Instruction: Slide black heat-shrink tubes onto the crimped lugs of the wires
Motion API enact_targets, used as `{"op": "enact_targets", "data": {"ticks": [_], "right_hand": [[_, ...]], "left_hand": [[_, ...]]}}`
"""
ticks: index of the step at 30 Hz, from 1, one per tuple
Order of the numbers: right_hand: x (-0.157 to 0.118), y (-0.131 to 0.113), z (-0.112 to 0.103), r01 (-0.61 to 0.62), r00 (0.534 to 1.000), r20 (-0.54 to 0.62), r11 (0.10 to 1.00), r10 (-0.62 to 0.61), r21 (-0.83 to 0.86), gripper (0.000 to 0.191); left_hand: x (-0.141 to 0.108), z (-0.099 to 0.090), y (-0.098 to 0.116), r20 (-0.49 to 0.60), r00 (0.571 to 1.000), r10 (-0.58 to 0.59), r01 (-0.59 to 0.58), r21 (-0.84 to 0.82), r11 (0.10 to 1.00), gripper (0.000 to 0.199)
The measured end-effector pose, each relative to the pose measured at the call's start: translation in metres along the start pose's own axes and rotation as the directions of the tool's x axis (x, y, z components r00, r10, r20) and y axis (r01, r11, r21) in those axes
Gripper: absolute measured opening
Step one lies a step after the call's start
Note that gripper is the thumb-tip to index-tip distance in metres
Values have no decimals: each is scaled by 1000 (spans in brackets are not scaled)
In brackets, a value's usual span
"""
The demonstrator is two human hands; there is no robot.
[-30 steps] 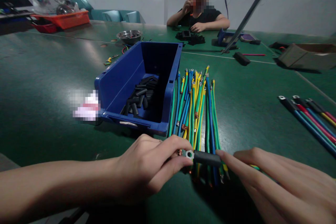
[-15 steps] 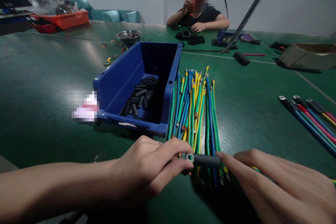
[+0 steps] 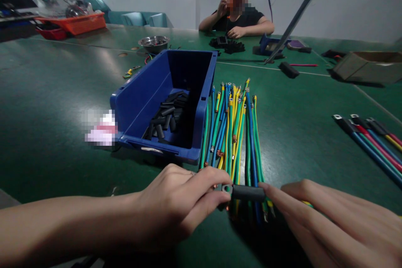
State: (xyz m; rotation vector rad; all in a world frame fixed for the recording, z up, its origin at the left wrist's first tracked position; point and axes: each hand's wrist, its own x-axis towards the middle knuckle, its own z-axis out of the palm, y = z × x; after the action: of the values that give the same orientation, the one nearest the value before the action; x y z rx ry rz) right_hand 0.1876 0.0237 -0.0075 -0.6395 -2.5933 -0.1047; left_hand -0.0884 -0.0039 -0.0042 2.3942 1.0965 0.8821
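Between its thumb and index finger, my left hand [image 3: 185, 199] pinches the end of a cable with a metal ring lug [image 3: 226, 189]. A black heat-shrink sleeve [image 3: 248, 193] sits on the cable just right of the lug. My right hand [image 3: 339, 217] is closed on the cable at the sleeve's right end, with the index fingertip touching the sleeve. A bit of the yellow-green cable [image 3: 307, 204] shows behind its fingers; the rest is hidden. Beneath the hands lies a row of blue, green and yellow-green cables [image 3: 232, 134] with lugs on their ends.
A blue bin [image 3: 135, 96] with loose black sleeves [image 3: 168, 112] stands left of the cables. Cables with black-sleeved lugs [image 3: 367, 142] lie at the right. Farther back are a metal bowl [image 3: 153, 43], a cardboard box [image 3: 370, 67], a slanted metal pole [image 3: 301, 12] and a seated person [image 3: 241, 21].
The ring lug has turned slightly in my left fingers, its face now darker. Less of the yellow-green cable shows behind my right hand. Both hands keep nearly the same place.
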Motion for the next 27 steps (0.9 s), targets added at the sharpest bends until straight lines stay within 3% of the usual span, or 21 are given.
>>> {"op": "enact_targets", "data": {"ticks": [27], "right_hand": [[-10, 0, -1, -49, 998, -48, 998, 47, -40, 38]], "left_hand": [[0, 0, 1, 50, 997, -61, 61, 1, 998, 12]]}}
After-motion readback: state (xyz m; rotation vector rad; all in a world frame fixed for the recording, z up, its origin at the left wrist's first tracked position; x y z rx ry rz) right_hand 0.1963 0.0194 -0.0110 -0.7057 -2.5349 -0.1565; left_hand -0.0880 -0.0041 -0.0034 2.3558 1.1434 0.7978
